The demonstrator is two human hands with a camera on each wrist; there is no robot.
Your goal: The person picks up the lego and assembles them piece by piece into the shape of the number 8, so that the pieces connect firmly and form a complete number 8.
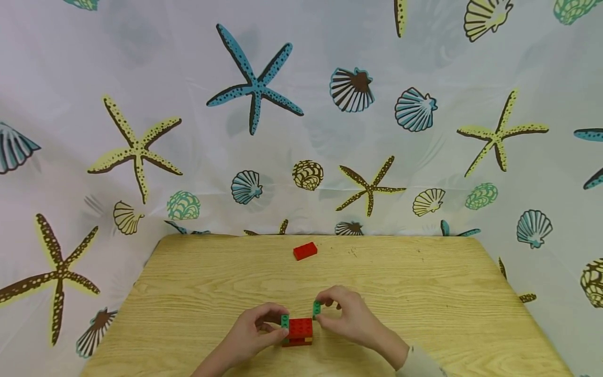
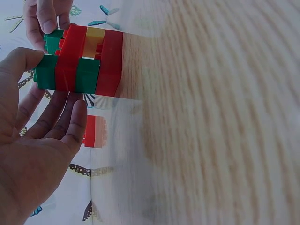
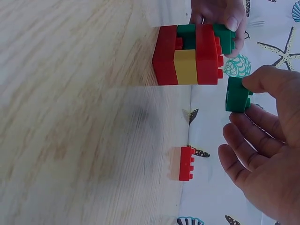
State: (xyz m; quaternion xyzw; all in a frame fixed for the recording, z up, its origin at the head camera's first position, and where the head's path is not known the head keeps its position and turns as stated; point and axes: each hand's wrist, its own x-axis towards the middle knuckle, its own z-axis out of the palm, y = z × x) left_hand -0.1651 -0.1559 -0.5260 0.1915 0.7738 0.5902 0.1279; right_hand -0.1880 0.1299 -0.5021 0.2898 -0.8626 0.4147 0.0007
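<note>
My left grip (image 1: 258, 331) pinches a small green plastic brick (image 1: 285, 320) atop the left end of a red, green and yellow plastic brick stack (image 1: 300, 328) on the wood-grained bench (image 1: 424, 283). My right grip (image 1: 350, 318) pinches a second small green plastic brick (image 3: 237, 94), raised near the stack's right end but apart; a loose red rectangular brick (image 1: 305, 251) lies farther back.

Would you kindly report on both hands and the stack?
Left hand pinching green brick atop stack. Right hand holding another green brick, apart. Red brick beyond, out of the way.

The left grip (image 1: 258, 331) partly hides a green brick (image 1: 285, 320).
</note>
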